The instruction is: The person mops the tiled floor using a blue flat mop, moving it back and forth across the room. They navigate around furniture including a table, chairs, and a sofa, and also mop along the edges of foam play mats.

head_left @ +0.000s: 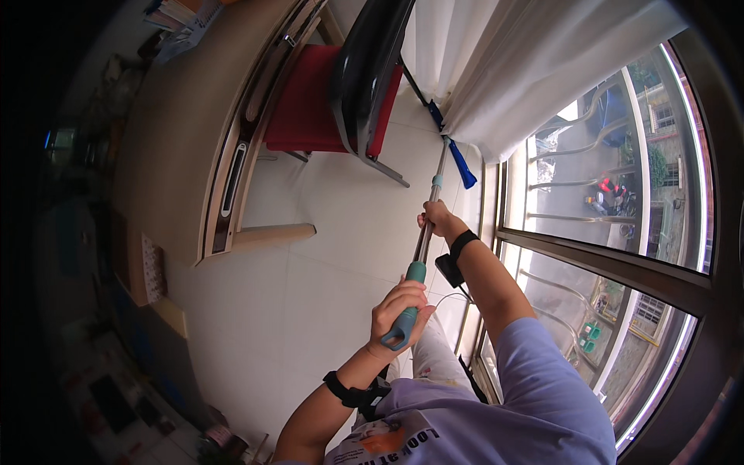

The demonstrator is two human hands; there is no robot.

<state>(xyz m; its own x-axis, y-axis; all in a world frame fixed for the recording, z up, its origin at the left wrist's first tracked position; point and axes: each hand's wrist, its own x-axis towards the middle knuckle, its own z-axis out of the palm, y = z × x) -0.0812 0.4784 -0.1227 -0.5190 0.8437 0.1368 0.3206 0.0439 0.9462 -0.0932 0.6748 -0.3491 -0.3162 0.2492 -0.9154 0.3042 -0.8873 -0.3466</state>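
A long-handled mop (pixel 425 239) with a metal pole runs away from me toward the curtain. My left hand (pixel 397 311) wraps round its teal-grey grip near the looped end. Farther up, my right hand (pixel 439 218) is closed round the metal pole, below a pale teal collar. At the far end, a narrow blue head (pixel 463 164) lies crosswise on the pale tiled floor (pixel 310 310). That head reaches from the chair side to the window side, touching or very near the curtain's lower edge (pixel 473 139).
On the left stands a wooden desk (pixel 178 155), with a red-seated chair (pixel 310 101) tucked against it. The chair's metal leg (pixel 387 172) sticks out toward the mop. White curtains (pixel 535 62) hang at the far right beside a framed window (pixel 597 244) with bars outside.
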